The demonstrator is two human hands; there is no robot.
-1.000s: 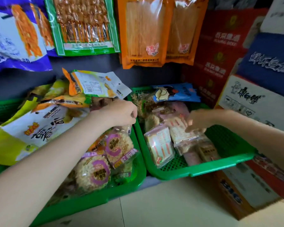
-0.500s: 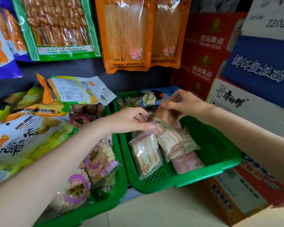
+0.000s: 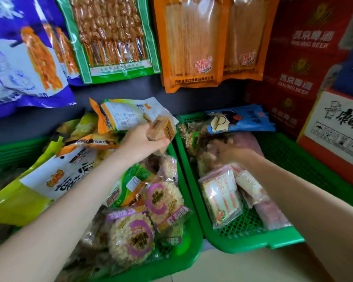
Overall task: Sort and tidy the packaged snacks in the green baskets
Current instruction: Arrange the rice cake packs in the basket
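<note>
Two green baskets sat side by side on a pale floor. The left basket (image 3: 183, 259) brimmed with round rice-cracker packs (image 3: 130, 237); the right basket (image 3: 253, 244) held pink-striped packets (image 3: 220, 198). The left hand (image 3: 140, 143) gripped a small brown packet (image 3: 161, 129) above the left basket; the right hand (image 3: 232, 153) was blurred among snacks, its grip unclear

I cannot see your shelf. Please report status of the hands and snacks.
Left hand grips brown snack pack over left basket. Right hand blurred, down among packs in right basket. Nothing blocking.
</note>
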